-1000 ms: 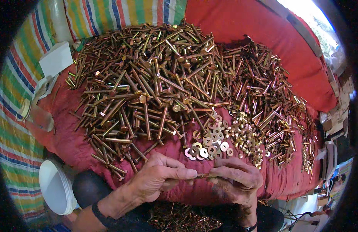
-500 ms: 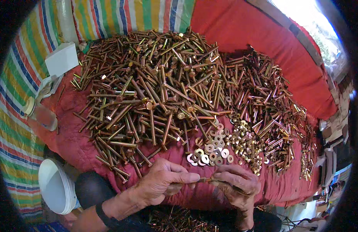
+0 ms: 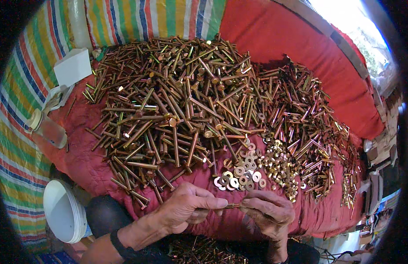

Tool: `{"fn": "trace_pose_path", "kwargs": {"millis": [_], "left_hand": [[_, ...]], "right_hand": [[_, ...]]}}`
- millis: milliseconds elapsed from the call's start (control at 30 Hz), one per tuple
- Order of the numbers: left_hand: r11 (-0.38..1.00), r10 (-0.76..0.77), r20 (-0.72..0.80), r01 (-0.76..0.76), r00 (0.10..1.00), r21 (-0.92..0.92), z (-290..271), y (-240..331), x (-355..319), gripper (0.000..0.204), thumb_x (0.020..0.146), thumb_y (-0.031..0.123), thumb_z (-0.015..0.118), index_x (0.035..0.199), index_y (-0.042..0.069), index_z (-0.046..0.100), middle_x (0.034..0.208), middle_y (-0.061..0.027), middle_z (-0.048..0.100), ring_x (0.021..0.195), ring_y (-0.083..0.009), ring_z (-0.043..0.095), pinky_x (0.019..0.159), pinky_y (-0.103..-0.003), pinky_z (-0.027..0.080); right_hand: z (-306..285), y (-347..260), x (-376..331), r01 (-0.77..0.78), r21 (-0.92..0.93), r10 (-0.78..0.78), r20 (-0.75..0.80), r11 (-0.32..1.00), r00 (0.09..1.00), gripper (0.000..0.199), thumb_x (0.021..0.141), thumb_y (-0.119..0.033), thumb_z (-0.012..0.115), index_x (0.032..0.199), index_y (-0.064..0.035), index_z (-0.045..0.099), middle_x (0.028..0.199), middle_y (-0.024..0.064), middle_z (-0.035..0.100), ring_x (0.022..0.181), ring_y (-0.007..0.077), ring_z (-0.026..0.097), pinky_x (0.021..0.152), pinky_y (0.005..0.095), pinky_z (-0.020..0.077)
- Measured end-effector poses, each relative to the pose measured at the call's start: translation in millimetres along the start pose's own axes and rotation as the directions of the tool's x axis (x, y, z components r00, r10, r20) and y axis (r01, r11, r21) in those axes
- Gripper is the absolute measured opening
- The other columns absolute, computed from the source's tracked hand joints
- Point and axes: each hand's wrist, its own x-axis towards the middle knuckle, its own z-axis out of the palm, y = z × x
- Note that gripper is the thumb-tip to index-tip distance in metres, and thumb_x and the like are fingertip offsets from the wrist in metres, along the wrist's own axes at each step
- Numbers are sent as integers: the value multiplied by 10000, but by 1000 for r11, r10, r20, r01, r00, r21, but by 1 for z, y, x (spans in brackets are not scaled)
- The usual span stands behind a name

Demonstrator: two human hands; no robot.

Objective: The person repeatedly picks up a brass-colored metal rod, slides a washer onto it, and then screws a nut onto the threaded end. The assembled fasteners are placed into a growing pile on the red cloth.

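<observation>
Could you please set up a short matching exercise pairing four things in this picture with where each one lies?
Things:
1. washers
2. white bucket
3. white box
4. single bolt

Places:
A. upper left, on the striped sheet
B. between the left hand and right hand
C. lower left, off the red cloth
D. on the red cloth, just beyond the hands

Pairs: 1-D, 2-C, 3-A, 4-B

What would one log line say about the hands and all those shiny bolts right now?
left hand: pinches bolt | right hand: holds same bolt | washers: beyond hands | bolt pile: on red cloth
</observation>
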Motion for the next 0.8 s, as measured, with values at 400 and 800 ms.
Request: {"fn": "trace_pose_path", "kwargs": {"millis": [400, 800], "left_hand": [[679, 529, 93, -486, 844, 549, 8, 0, -5, 184, 927, 164, 835, 927, -20, 824, 688, 30, 690, 612, -7, 520, 519, -234, 365], [712, 476, 42, -413, 878, 567, 7, 5, -8, 145, 918, 118, 817, 953, -22, 830, 848, -60, 800, 762, -73, 696, 699, -245, 537]], "right_hand": [[5, -7, 4, -146, 71, 143, 49, 987, 989, 171, 968, -155, 731, 939, 13, 721, 830, 96, 698, 668, 210, 676, 606, 332, 509], [5, -6, -1, -407, 450, 468, -27, 795, 884, 408, 942, -370, 785, 844, 16, 696, 780, 94, 679, 666, 172, 632, 597, 302, 453]]}}
